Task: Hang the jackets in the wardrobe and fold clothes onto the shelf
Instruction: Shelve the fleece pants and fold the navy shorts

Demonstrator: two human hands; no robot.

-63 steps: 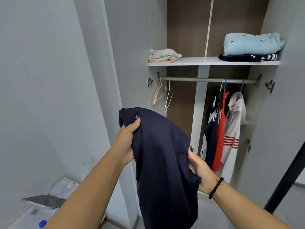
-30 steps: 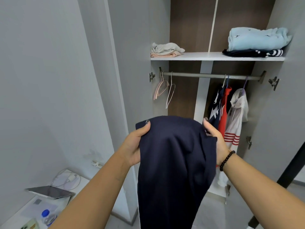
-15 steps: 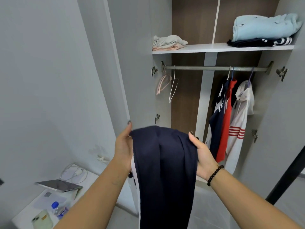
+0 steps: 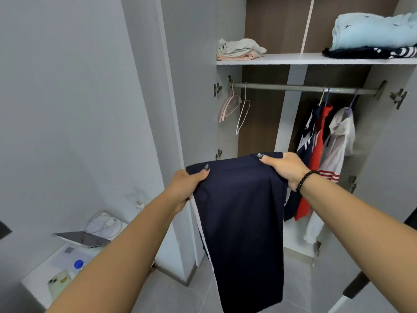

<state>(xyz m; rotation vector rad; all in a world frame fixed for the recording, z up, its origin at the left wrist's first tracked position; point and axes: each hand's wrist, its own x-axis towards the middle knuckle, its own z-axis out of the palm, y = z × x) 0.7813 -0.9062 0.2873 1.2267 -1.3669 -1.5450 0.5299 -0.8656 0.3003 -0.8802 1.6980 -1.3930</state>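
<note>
A navy garment (image 4: 241, 222) with a white side stripe hangs lengthwise in front of the open wardrobe. My left hand (image 4: 185, 186) grips its upper left corner, thumb on top. My right hand (image 4: 282, 169), with a bead bracelet at the wrist, grips the upper right corner. The white shelf (image 4: 293, 59) above carries a small pale folded pile (image 4: 239, 49) on the left and a light-blue folded item on a dark striped one (image 4: 372, 35) on the right. Below it, the rail (image 4: 304, 88) holds navy, red and white jackets (image 4: 322, 154) on the right.
Empty pink and white hangers (image 4: 237, 107) hang at the rail's left end. The open grey wardrobe door (image 4: 191, 86) stands left of my hands. A low white table (image 4: 40, 281) at the lower left bears a tablet, cables, a bottle and a phone.
Both hands have lowered and spread apart, pulling the garment's top edge flat between them; earlier it hung bunched. The view has tilted downward.
</note>
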